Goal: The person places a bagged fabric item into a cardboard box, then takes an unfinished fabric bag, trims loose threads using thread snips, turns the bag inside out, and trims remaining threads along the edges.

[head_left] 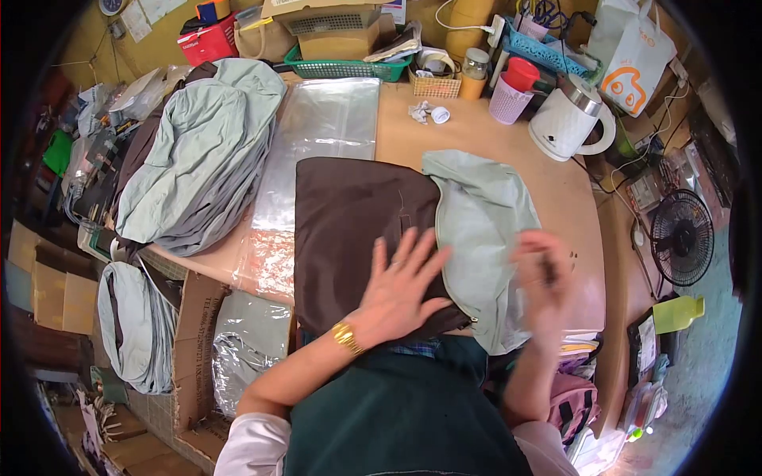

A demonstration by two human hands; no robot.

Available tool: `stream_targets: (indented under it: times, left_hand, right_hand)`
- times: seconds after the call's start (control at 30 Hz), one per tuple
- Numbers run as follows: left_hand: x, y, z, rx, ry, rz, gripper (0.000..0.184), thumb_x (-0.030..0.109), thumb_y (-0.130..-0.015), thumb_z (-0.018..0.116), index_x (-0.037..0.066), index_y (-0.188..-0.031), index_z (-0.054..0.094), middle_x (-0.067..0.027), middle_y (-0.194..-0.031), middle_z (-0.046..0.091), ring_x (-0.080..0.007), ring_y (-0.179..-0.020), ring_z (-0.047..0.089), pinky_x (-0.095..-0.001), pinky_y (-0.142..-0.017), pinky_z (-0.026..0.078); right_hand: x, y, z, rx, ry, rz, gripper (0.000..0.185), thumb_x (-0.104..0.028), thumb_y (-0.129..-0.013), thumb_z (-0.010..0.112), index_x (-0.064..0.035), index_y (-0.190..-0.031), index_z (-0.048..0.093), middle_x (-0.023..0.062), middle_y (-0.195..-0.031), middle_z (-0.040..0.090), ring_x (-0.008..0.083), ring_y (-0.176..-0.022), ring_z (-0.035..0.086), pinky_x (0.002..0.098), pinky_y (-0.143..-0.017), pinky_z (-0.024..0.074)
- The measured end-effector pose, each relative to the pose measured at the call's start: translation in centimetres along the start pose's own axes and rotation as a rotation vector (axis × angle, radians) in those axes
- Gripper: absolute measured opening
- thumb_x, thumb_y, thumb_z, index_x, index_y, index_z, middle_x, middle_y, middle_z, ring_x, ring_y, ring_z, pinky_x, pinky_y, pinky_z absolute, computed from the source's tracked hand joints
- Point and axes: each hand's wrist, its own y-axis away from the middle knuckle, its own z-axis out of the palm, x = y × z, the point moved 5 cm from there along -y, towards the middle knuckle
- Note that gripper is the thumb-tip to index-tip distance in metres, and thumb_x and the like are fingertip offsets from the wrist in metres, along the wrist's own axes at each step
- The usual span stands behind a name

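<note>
A dark brown fabric piece (341, 214) lies flat on the table in front of me. Along its right edge runs a zipper, with a small zipper pull (474, 320) near the bottom. Joined there is a rumpled pale green fabric section (484, 214), spread to the right. My left hand (405, 282) rests on the brown fabric with its fingers spread, and a gold watch or bracelet is on that wrist. Over the right edge of the pale green section is my right hand (544, 274), smeared by motion; its fingers cannot be made out.
Pale green and brown fabric pieces form a pile (206, 151) at the left. Clear plastic sheets (325, 119) lie beside it. A white kettle (567, 119), a pink cup (510, 99) and a green basket (349, 70) stand at the back. An open carton (194, 357) is at lower left.
</note>
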Motion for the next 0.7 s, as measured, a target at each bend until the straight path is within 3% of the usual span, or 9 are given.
stream_targets:
  times: [0.1, 0.17, 0.2, 0.27, 0.33, 0.37, 0.43, 0.6, 0.7]
  left_hand:
    - [1.2, -2.0, 6.7, 0.075, -0.071, 0.151, 0.069, 0.046, -0.096, 0.044, 0.01, -0.152, 0.029, -0.0174, -0.158, 0.025, -0.0361, -0.147, 0.021, -0.0612, -0.116, 0.015]
    - [2.9, -1.8, 10.3, -0.048, -0.08, 0.298, 0.063, 0.04, -0.099, 0.04, 0.007, -0.151, 0.03, -0.0187, -0.156, 0.029, -0.0353, -0.146, 0.024, -0.0575, -0.117, 0.017]
    - [3.6, -1.4, 11.6, -0.2, -0.061, 0.392, 0.06, 0.034, -0.099, 0.04, 0.004, -0.15, 0.03, -0.0205, -0.154, 0.033, -0.0349, -0.145, 0.026, -0.0557, -0.117, 0.019]
    - [3.5, -1.1, 9.0, -0.403, -0.075, 0.292, 0.058, 0.027, -0.098, 0.042, -0.002, -0.148, 0.032, -0.0227, -0.149, 0.039, -0.0354, -0.143, 0.031, -0.056, -0.116, 0.021]
    - [2.3, -1.8, 7.0, -0.003, 0.188, 0.211, 0.06, 0.027, -0.097, 0.046, -0.004, -0.146, 0.033, -0.0231, -0.149, 0.037, -0.0371, -0.142, 0.032, -0.0565, -0.115, 0.021]
    - [1.2, -2.6, 6.0, 0.032, 0.148, 0.126, 0.063, 0.032, -0.098, 0.048, -0.004, -0.147, 0.031, -0.0237, -0.152, 0.034, -0.0365, -0.143, 0.03, -0.0554, -0.116, 0.02]
    - [-0.5, -3.6, 5.4, 0.067, 0.085, 0.088, 0.066, 0.035, -0.098, 0.049, -0.004, -0.148, 0.03, -0.0236, -0.153, 0.032, -0.0366, -0.144, 0.029, -0.0553, -0.116, 0.02]
    - [-5.6, -4.4, 3.2, 0.087, 0.021, -0.1, 0.067, 0.043, -0.098, 0.048, 0.0, -0.147, 0.034, -0.025, -0.153, 0.033, -0.0383, -0.144, 0.029, -0.0552, -0.115, 0.021]
    - [-11.3, -2.9, 0.4, 0.292, -0.058, -0.157, 0.044, 0.027, -0.093, 0.058, 0.001, -0.129, 0.055, -0.0237, -0.141, 0.046, -0.0398, -0.132, 0.041, -0.0496, -0.107, 0.032]
  right_hand:
    - [5.4, 2.7, 13.6, 0.255, 0.54, -0.107, 0.023, -0.018, -0.094, 0.058, -0.0077, -0.114, 0.064, 0.0132, -0.122, 0.062, 0.0291, -0.099, 0.064, 0.0403, -0.084, 0.0502]
    - [7.0, -0.8, 15.5, 0.062, 0.646, -0.035, 0.025, -0.027, -0.093, 0.06, -0.0069, -0.107, 0.069, 0.0152, -0.12, 0.065, 0.0369, -0.1, 0.066, 0.045, -0.082, 0.0506]
    - [6.0, -4.9, 15.8, -0.519, 0.099, 0.103, 0.026, -0.027, -0.093, 0.06, -0.0045, -0.103, 0.069, 0.0168, -0.111, 0.069, 0.0372, -0.096, 0.067, 0.0432, -0.082, 0.0508]
    - [9.6, -8.8, 12.6, -0.202, 0.315, 0.065, 0.024, -0.024, -0.094, 0.059, -0.0021, -0.1, 0.067, 0.0209, -0.095, 0.069, 0.0348, -0.095, 0.066, 0.04, -0.081, 0.0505]
    - [14.6, -10.7, 9.8, -0.014, 0.199, 0.026, 0.023, -0.021, -0.096, 0.057, -0.0006, -0.099, 0.066, 0.0184, -0.092, 0.069, 0.03, -0.086, 0.067, 0.0378, -0.078, 0.0501]
    - [16.1, -10.6, 9.5, -0.017, 0.201, 0.025, 0.023, -0.021, -0.096, 0.057, -0.0006, -0.099, 0.066, 0.0184, -0.092, 0.069, 0.03, -0.086, 0.067, 0.0378, -0.078, 0.0501]
    - [17.4, -9.4, 8.7, 0.082, 0.056, 0.045, 0.017, -0.013, -0.098, 0.055, 0.0008, -0.096, 0.064, 0.0044, -0.084, 0.064, 0.0124, -0.08, 0.057, 0.0285, -0.078, 0.0474]
    - [17.0, -8.5, 8.3, -0.024, 0.106, 0.116, 0.016, -0.012, -0.1, 0.054, 0.0016, -0.096, 0.061, 0.0016, -0.084, 0.061, 0.0097, -0.08, 0.052, 0.0264, -0.077, 0.0453]
    - [16.9, -7.9, 8.2, -0.038, 0.114, 0.108, 0.012, -0.01, -0.098, 0.056, 0.0013, -0.099, 0.059, 0.0036, -0.083, 0.06, 0.0113, -0.079, 0.054, 0.027, -0.077, 0.0456]
